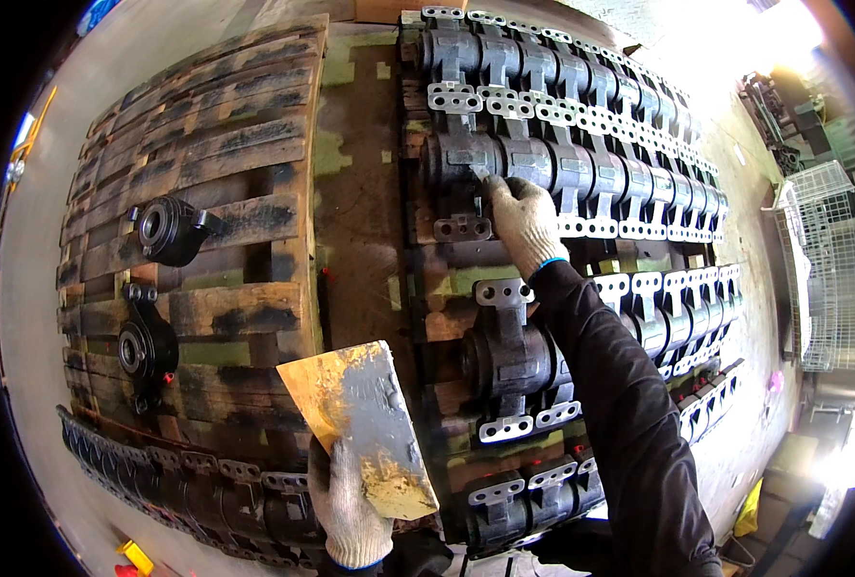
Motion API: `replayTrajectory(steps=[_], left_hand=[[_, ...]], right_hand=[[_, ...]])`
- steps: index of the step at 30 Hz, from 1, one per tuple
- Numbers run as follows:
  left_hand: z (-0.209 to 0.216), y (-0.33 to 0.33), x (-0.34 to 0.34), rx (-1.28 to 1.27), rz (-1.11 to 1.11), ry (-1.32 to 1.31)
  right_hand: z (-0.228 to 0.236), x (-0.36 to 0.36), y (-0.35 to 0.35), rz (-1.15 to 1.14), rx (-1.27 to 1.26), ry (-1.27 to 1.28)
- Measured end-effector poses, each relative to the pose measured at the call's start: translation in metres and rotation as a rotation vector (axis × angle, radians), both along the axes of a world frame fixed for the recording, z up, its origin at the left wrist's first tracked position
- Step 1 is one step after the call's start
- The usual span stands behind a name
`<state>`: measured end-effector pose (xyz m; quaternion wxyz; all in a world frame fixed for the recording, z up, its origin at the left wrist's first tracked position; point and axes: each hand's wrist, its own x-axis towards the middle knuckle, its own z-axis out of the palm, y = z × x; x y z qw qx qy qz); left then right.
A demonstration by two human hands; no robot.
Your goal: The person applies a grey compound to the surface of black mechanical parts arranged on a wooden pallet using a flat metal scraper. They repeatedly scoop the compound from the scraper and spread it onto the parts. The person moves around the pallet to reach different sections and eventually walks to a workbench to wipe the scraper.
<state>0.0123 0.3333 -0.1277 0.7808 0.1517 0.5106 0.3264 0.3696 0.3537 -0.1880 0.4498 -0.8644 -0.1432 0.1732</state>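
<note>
In a knit work glove, my left hand (344, 510) grips a flat board (375, 409) by its lower left edge. The board's face is smeared with grey paste and yellowish-brown patches. My right hand (524, 223), gloved too, reaches forward to a black cylindrical metal casting (461, 165) with flat, drilled flanges. Its fingers are pinched together at the casting's lower right side; what they hold, if anything, is hidden. Just below that arm's wrist stands another black casting (509, 361), its silvery flange (502, 292) facing up.
Rows of similar castings (567, 173) fill the right pallet. On the left wooden pallet (226, 125) lie two separate black castings, one upper (170, 231) and one lower (144, 348), with a row (197, 490) along the near edge. A wire cage (822, 269) stands far right.
</note>
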Motion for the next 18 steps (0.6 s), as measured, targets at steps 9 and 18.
replayTrajectory(steps=[9, 18], left_hand=[[-0.002, 0.001, -0.003, 0.018, -0.062, -0.034], [0.013, 0.001, 0.01, 0.058, -0.038, 0.083]], right_hand=[[-0.012, 0.005, -0.005, 0.06, -0.047, 0.001], [-0.012, 0.012, 0.002, 0.042, -0.04, 0.005]])
